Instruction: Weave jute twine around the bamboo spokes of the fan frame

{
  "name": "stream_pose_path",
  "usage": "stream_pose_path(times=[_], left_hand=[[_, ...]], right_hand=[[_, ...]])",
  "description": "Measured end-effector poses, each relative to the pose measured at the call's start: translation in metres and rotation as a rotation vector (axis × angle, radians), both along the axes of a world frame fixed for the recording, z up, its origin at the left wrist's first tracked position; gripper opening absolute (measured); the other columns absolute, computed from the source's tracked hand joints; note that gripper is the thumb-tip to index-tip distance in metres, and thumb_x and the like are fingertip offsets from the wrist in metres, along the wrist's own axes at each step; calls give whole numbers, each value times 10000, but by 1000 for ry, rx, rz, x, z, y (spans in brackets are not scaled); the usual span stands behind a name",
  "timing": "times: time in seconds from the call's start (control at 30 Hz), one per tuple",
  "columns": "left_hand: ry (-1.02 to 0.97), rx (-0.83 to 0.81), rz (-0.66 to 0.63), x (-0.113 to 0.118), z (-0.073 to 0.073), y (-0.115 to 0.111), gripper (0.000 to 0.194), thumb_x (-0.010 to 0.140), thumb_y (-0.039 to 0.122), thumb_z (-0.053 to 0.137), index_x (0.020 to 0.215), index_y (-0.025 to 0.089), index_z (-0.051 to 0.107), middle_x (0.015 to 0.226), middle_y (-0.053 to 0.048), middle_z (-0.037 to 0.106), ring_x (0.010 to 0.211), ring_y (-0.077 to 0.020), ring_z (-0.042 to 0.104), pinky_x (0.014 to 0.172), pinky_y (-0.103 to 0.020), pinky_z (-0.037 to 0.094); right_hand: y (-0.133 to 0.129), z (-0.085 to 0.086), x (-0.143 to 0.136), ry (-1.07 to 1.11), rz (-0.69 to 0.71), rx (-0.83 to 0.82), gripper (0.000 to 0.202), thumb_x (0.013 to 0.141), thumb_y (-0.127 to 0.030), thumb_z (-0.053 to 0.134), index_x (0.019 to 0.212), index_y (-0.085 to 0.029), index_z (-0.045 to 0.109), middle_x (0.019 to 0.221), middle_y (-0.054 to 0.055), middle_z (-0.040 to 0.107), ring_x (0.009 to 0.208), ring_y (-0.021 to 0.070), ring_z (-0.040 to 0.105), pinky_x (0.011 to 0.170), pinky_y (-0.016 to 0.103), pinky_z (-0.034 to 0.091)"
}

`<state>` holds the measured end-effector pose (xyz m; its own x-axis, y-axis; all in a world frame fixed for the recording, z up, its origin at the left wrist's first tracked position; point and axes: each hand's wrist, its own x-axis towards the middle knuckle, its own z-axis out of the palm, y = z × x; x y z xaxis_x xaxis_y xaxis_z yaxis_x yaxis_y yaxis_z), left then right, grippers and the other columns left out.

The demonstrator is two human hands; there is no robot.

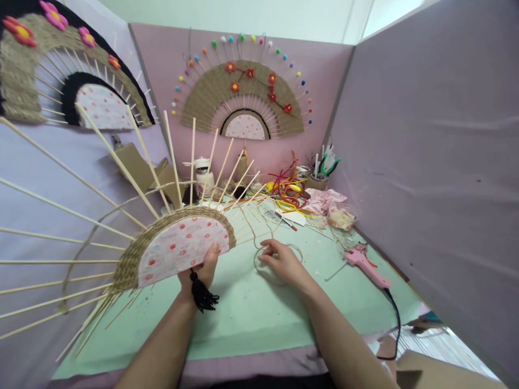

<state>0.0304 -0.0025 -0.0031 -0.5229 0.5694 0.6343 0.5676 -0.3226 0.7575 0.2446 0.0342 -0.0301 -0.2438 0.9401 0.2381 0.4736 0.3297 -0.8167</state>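
Note:
My left hand (206, 269) grips the lower edge of a half-round fan (184, 243), its thumb pressed on the white cloth with red prints. Around the cloth runs a woven twine band (170, 219), and bare wooden sticks (193, 162) spread out from it. A black tassel (203, 294) hangs below this hand. To the fan's right, my right hand (281, 262) is closed with its fingertips together on a thin twine (254, 237). Part of the twine lies in loose loops around these fingers; a length also arcs across the sticks on the left.
A pink glue gun (367, 266) with a black cord lies on the green table (243, 329) at the right. Pipe cleaners (286, 200), pink cloth (324, 200) and a pot of tools (318, 181) crowd the back. Finished fans (203, 102) hang on the partitions.

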Motion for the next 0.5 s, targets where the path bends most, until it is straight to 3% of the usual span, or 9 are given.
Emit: stream_pose_path(times=[0.07,0.2,0.37,0.5], left_hand=[[-7,-17,-5,0,0,-1,301,690,496,643,629,201,630,677,-88,713,754,-308,703,954,-550,476],[-41,-21,-15,1,0,-1,256,695,464,652,714,208,655,792,-96,738,840,-297,705,954,-493,495],[-41,-54,-66,1,5,-2,268,714,459,632,665,196,619,700,-73,704,752,-271,693,926,-483,510],[-91,-91,-170,-3,1,0,242,687,411,686,755,181,660,779,-61,731,788,-248,701,847,-403,560]], right_hand=[[-1,2,1,-4,72,-43,145,814,-285,577,878,-216,687,664,-18,644,635,153,571,627,269,412],[0,9,9,119,32,-63,230,863,-315,507,749,-192,664,580,-28,546,563,123,481,563,251,357],[9,17,27,641,-79,-147,272,795,-449,637,829,-179,640,532,-66,415,491,85,377,485,225,311],[14,21,36,1021,-107,-169,306,694,-457,756,763,-192,618,514,-86,338,458,54,271,437,194,258]])
